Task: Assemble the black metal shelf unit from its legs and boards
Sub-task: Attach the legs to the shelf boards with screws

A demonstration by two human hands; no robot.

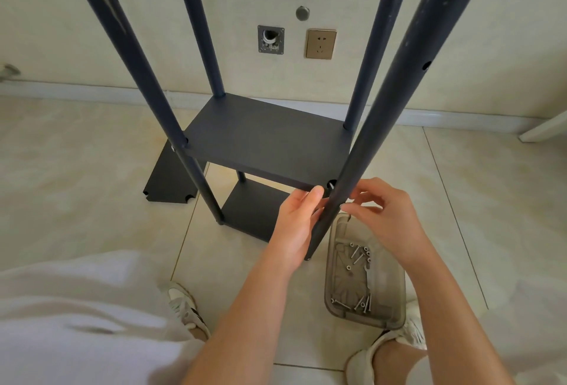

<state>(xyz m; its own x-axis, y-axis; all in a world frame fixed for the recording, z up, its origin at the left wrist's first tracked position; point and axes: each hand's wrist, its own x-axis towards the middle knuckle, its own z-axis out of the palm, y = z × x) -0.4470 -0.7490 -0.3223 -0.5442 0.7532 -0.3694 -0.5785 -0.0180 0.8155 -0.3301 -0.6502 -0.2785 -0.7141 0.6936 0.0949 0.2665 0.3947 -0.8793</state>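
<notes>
While left hand (pixel 296 225) grips one of four legs (pixel 399 93) beside two fitted boards (pixel 267 139), right hand (pixel 389 219) touches it with curled fingers, hold unclear; one loose board (pixel 168 182), one screw tray (pixel 380 277).

legs (pixel 395 114): black | boards (pixel 270 142): black | tray (pixel 392 289): clear grey | screws (pixel 357 257): silver | floor tiles (pixel 76 176): cream

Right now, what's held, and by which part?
Left hand grips the nearest leg just below the middle board. Right hand touches it; a grip cannot be told.
</notes>
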